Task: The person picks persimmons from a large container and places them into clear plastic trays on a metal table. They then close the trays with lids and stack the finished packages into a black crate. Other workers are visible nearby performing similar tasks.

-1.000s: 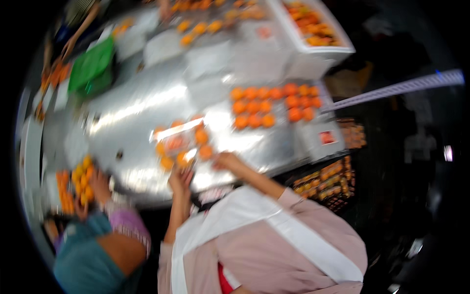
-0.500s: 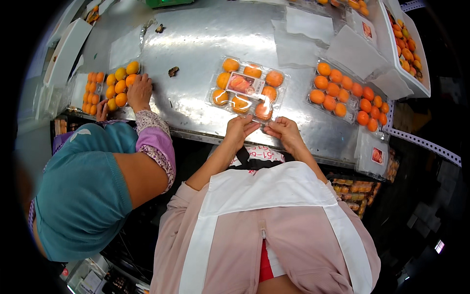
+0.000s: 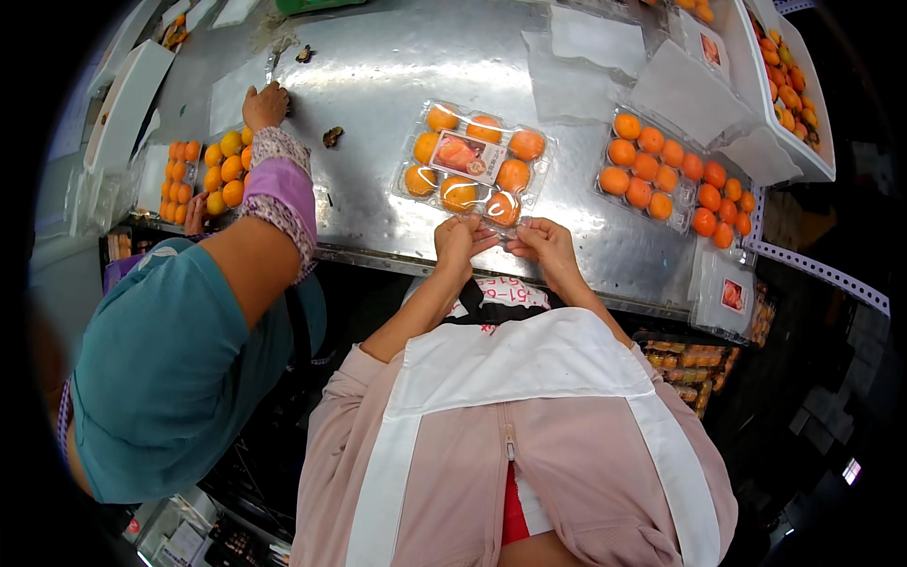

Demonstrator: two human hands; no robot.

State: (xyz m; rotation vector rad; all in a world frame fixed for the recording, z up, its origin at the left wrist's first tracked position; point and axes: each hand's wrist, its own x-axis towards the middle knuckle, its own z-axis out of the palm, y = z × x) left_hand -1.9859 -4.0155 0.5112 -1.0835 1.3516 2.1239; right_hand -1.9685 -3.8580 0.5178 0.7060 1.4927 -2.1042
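The pack, crosswise ahead, is pinched nearside by left hand and right hand, both nearly closed.

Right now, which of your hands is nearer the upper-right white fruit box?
Right. In view, the right hand, at the near edge of the fruit pack, is below and left of the box; the left hand sits farther left.

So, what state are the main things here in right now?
Labelled fruit pack: lid down; latching unclear
Left hand: pinching the pack's near edge
Right hand: pinching the same edge
Clear tray at right: filled with fruit
White box: open, holding fruit
Pink jacket: partly unzipped
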